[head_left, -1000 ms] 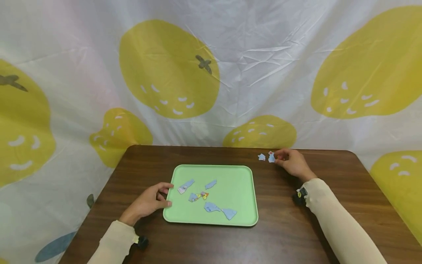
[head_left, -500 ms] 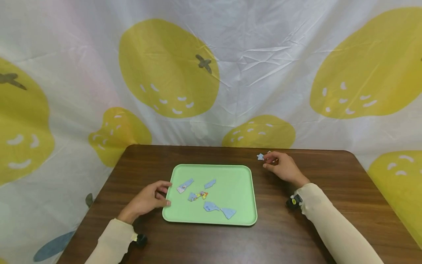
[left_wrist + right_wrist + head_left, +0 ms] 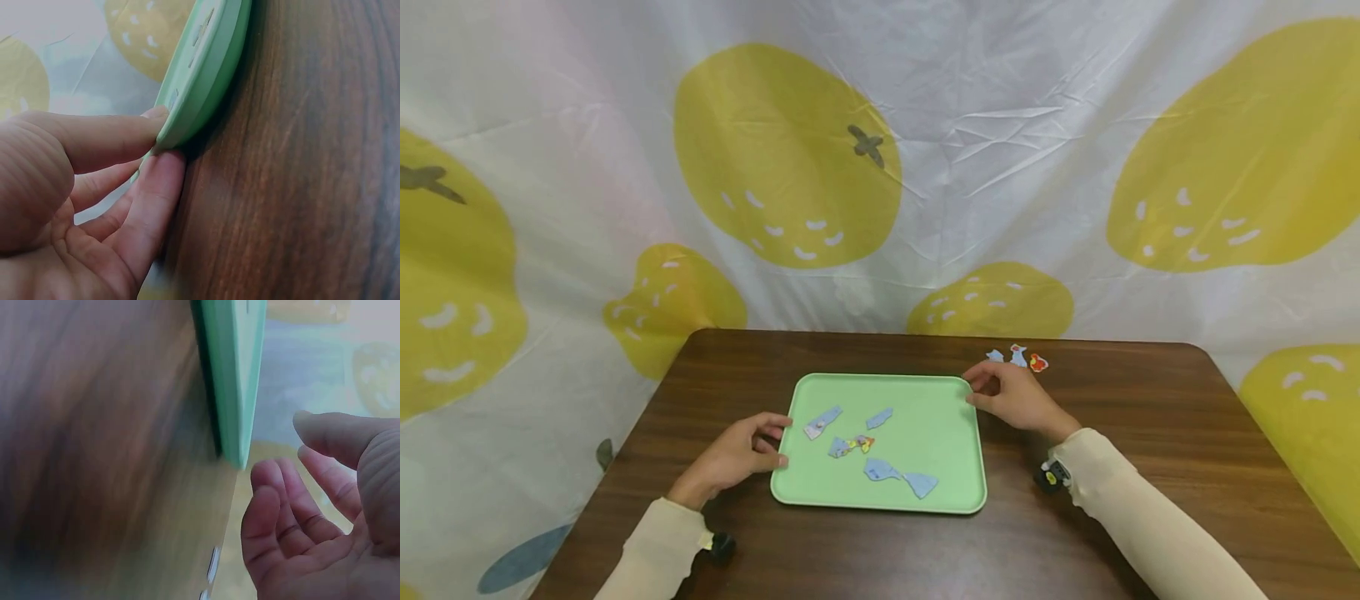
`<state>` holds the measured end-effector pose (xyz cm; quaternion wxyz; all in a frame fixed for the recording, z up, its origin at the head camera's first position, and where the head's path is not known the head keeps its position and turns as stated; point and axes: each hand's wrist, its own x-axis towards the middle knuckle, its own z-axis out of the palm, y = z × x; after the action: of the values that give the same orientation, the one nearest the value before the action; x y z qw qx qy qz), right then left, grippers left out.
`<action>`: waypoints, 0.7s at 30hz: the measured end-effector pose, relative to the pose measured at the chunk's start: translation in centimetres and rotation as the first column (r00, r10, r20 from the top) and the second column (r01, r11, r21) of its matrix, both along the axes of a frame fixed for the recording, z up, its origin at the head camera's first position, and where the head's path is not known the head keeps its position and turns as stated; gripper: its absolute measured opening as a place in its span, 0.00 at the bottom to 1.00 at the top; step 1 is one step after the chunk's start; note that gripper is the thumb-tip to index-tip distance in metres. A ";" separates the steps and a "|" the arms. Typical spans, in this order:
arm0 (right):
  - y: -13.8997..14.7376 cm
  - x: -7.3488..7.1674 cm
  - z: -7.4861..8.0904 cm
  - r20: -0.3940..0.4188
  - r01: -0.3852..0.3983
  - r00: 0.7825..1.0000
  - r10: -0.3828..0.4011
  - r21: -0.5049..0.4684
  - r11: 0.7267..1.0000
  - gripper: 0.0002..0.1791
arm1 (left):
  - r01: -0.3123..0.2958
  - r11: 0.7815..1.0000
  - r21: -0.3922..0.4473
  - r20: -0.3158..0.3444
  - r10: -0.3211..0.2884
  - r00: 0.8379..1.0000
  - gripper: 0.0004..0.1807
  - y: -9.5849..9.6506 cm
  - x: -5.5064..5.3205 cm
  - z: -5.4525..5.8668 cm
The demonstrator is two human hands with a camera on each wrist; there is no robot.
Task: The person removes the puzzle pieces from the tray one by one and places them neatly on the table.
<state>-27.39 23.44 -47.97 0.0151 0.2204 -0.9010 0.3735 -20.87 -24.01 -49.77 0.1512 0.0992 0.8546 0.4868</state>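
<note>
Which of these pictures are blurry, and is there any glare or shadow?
Right wrist view: the table is smeared, the right hand clearer; left wrist view: dark shadow beneath the edge of the tray; head view: mostly crisp, a soft sheen on the table, bright creases on the curtain.

Your right hand [image 3: 1018,398] has moved from near the tabletop's [image 3: 880,554] far edge to just beside the tray's [image 3: 936,417] far right corner; the red piece [image 3: 1038,362], previously hidden, is now exposed
</note>
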 end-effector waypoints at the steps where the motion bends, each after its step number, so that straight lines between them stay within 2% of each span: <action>1: -0.3 0.2 0.0 -0.003 -0.012 1.000 0.012 0.003 1.000 0.16 | 0.003 1.000 0.004 0.001 -0.003 1.000 0.33 0.0 0.0 0.0; 10: -2.3 1.4 -0.2 0.043 -0.106 0.994 0.105 0.024 0.994 0.17 | 0.021 1.000 0.020 0.000 -0.021 1.000 0.33 -0.2 -0.1 -0.1; 21: -4.3 3.1 -0.2 0.011 -0.240 0.971 0.240 0.043 0.970 0.17 | 0.026 0.999 0.021 -0.007 -0.026 1.000 0.34 -0.4 -0.1 -0.3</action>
<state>-24.33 19.16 -48.21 -0.0375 0.3271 -0.8757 0.3531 -20.97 -24.39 -50.11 0.1535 0.1135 0.8486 0.4934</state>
